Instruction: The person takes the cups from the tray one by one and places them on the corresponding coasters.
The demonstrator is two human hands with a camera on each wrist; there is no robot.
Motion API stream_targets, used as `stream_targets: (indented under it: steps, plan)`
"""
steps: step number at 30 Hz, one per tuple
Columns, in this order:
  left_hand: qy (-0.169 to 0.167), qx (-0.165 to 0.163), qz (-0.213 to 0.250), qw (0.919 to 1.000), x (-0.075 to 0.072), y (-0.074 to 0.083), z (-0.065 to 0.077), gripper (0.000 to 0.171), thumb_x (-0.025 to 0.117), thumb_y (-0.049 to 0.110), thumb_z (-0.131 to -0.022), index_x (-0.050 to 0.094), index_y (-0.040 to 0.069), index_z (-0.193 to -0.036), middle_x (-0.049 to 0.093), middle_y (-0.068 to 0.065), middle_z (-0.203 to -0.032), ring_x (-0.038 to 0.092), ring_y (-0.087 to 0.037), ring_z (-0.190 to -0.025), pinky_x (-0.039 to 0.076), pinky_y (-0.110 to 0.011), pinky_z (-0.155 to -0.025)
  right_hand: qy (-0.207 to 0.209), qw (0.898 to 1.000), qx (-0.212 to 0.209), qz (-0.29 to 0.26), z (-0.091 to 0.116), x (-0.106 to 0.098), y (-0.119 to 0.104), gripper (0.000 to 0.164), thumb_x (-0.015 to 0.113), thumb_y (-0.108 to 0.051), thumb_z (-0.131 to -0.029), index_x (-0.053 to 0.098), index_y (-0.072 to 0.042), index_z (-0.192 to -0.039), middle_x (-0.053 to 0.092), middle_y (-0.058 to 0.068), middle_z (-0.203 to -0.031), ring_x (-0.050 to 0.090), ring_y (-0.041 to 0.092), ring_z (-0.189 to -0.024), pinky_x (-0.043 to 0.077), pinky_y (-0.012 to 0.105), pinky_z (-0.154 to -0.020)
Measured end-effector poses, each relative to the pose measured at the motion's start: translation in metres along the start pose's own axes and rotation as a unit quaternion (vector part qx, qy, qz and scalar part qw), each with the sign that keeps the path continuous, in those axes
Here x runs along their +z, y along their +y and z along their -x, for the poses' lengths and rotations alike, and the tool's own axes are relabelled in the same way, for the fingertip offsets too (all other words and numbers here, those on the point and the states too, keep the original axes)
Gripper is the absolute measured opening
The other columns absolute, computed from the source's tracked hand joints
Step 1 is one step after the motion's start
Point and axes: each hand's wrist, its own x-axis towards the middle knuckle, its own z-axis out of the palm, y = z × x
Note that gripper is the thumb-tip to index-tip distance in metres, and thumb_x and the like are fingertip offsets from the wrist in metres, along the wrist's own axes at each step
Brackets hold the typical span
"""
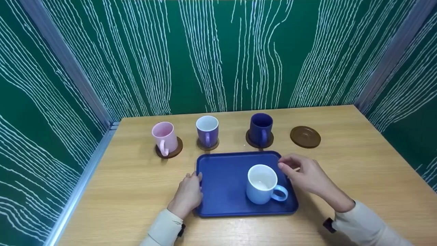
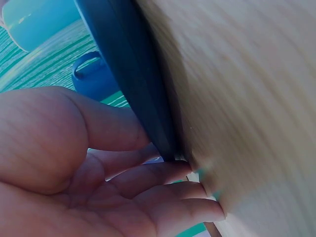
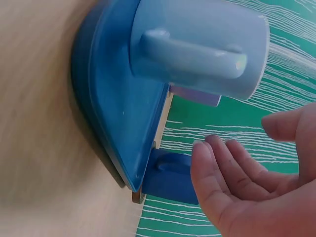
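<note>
A light blue mug (image 1: 262, 184) with a white inside stands upright on the right half of a dark blue tray (image 1: 222, 184), its handle pointing right. My left hand (image 1: 187, 191) holds the tray by its left edge. In the left wrist view the thumb (image 2: 118, 123) presses the rim while the other fingers reach under it, tips at the tabletop. Beside the tray's far right corner, my right hand (image 1: 302, 171) hovers with nothing in it. Its fingers (image 3: 212, 173) are loosely bent in the right wrist view, with thumb and fingertips apart, close to the mug.
Behind the tray, a pink mug (image 1: 164, 136), a purple mug (image 1: 208, 131) and a dark blue mug (image 1: 261, 128) stand on brown coasters. Another brown coaster (image 1: 305, 136) lies bare at the right. Green walls with white lines (image 1: 232, 51) border the wooden table (image 1: 129, 191).
</note>
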Motion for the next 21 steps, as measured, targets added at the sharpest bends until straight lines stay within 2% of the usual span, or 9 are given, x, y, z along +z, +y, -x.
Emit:
stream_targets:
  steps: [10, 17, 21]
  plan:
    - [0.002, -0.002, 0.002, 1.0, 0.001, 0.0, 0.0, 0.051, 0.065, -0.002, -0.094, 0.055, -0.009, -0.143, 0.047, -0.034, -0.15, 0.044, -0.056, -0.139, 0.039, -0.059, -0.114, -0.058, 0.998, 0.002, -0.036, 0.017, 0.005, 0.003, 0.04, 0.065, -0.044, -0.101, 0.07, -0.011, -0.123, 0.072, 0.003, -0.113, 0.066, 0.019, -0.101, 0.058, 0.028, -0.075]
    - [0.003, 0.0, -0.003, 1.0, 0.001, 0.0, 0.0, 0.05, 0.065, -0.002, -0.093, 0.056, -0.009, -0.142, 0.048, -0.034, -0.15, 0.046, -0.056, -0.137, 0.041, -0.06, -0.113, -0.089, 0.993, -0.014, -0.071, 0.023, 0.008, 0.009, 0.036, 0.067, -0.039, -0.101, 0.071, -0.006, -0.116, 0.072, 0.005, -0.101, 0.069, 0.019, -0.082, 0.059, 0.027, -0.07]
    - [0.005, 0.007, -0.008, 0.9999, 0.002, -0.001, 0.0, 0.051, 0.066, -0.003, -0.092, 0.056, -0.01, -0.141, 0.049, -0.035, -0.149, 0.047, -0.056, -0.136, 0.042, -0.059, -0.112, -0.108, 0.99, -0.033, -0.083, 0.025, 0.009, 0.013, 0.031, 0.067, -0.036, -0.101, 0.072, -0.006, -0.111, 0.072, 0.006, -0.098, 0.07, 0.02, -0.082, 0.061, 0.03, -0.07]
